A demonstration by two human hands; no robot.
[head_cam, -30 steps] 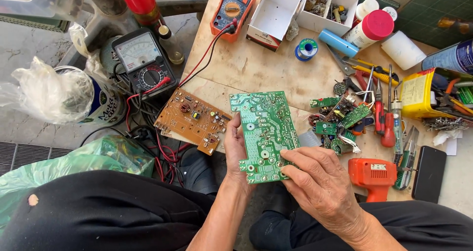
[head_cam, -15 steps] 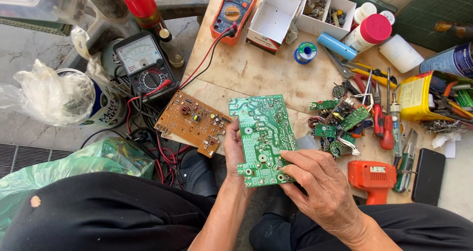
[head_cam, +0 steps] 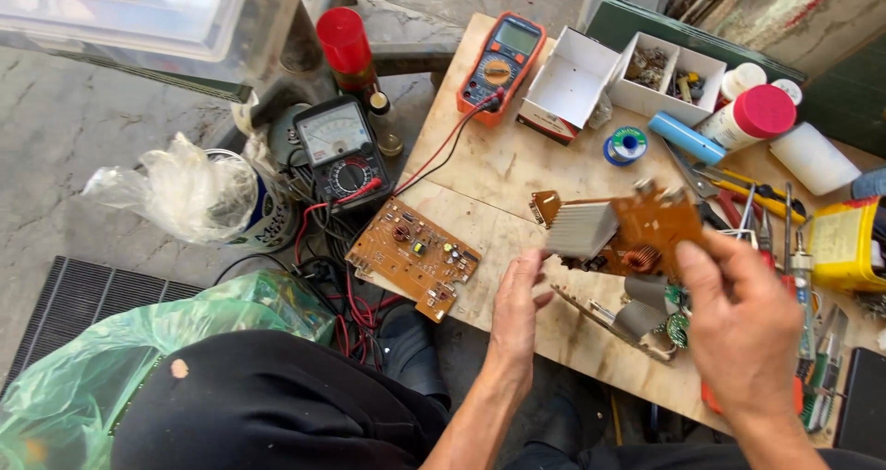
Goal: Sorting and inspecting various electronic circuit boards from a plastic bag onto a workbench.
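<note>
Above the plywood tabletop (head_cam: 480, 170) I hold a circuit board (head_cam: 646, 226) tilted up on edge. Its brown component side faces me, showing a ribbed grey heat sink (head_cam: 581, 228) and a copper coil (head_cam: 639, 259). My right hand (head_cam: 748, 332) grips the board's right end with thumb and fingers. My left hand (head_cam: 517, 313) is at the board's lower left edge, fingertips just under the heat sink. A second, smaller brown circuit board (head_cam: 415, 253) lies flat at the table's left corner, left of my left hand.
An orange digital multimeter (head_cam: 498, 64) and a black analogue meter (head_cam: 337, 152) trail red leads. White part boxes (head_cam: 568, 83), a solder spool (head_cam: 628, 145), a red-lidded jar (head_cam: 752, 115), pliers and screwdrivers (head_cam: 748, 193) and a yellow box (head_cam: 840, 244) crowd the right. Plastic bags (head_cam: 185, 189) lie left.
The board has been turned over and lifted: its green solder side faced me before, now the brown component side does. Both hands rose and shifted right with it.
</note>
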